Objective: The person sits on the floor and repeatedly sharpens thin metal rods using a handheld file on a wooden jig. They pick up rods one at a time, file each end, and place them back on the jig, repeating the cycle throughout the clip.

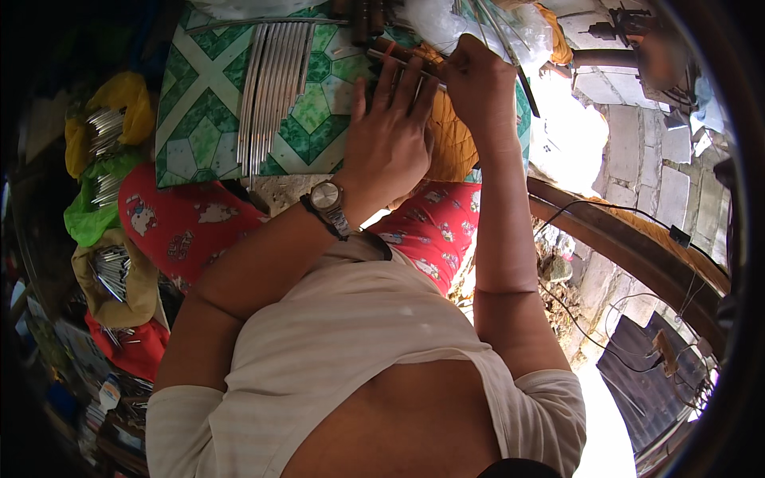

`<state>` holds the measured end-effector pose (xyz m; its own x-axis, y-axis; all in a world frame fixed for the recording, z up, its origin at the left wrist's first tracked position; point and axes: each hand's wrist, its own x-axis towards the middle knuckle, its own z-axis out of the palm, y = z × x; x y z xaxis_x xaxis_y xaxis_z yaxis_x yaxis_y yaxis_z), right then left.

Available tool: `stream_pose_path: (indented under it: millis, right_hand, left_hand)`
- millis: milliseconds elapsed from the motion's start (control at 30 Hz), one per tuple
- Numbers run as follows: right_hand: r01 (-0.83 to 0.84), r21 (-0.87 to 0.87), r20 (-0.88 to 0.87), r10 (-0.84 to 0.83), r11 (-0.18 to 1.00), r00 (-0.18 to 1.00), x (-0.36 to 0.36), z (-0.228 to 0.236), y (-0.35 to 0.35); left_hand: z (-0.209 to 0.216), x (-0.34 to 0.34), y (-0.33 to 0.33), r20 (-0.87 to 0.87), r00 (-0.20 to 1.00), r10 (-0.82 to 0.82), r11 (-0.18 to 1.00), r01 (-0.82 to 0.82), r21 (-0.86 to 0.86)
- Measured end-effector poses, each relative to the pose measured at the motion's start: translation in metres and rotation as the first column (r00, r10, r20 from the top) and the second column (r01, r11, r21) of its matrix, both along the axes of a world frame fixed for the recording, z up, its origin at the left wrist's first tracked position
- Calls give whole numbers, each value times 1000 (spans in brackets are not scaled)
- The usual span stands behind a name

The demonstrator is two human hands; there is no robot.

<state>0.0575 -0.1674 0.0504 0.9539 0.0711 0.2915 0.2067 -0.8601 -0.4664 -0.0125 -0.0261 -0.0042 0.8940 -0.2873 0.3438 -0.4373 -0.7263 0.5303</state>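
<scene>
Cream T-shirt [358, 319] nearest. Silver rod [374, 53] at twelve o'clock of left hand [389, 147], under its fingertips: palm down, fingers spread. Right hand [480, 80], two o'clock: wrist bent, fingers bunched; cannot tell what's gripped.

Left grip [389, 147] palm-down, fingers [407, 84] spread; right grip [480, 78] curled, forearm [508, 223] extended.

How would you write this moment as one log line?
left hand: fingers spread, at silver rod | right hand: fingers curled, contents unclear | metal rods: side by side on green-patterned tabletop
</scene>
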Motion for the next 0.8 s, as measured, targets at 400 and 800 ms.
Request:
stream_pose_path:
  millis: [400,800]
  right_hand:
    - [-5,-81,23,7,997,1000,-1,-6,3]
    - [-49,-70,-7,49,996,999,11,-3,-10]
  left_hand:
    - [-1,0,0,-19,1000,4,999,-3,35]
    - [-2,0,-1,-19,1000,8,998,-7,70]
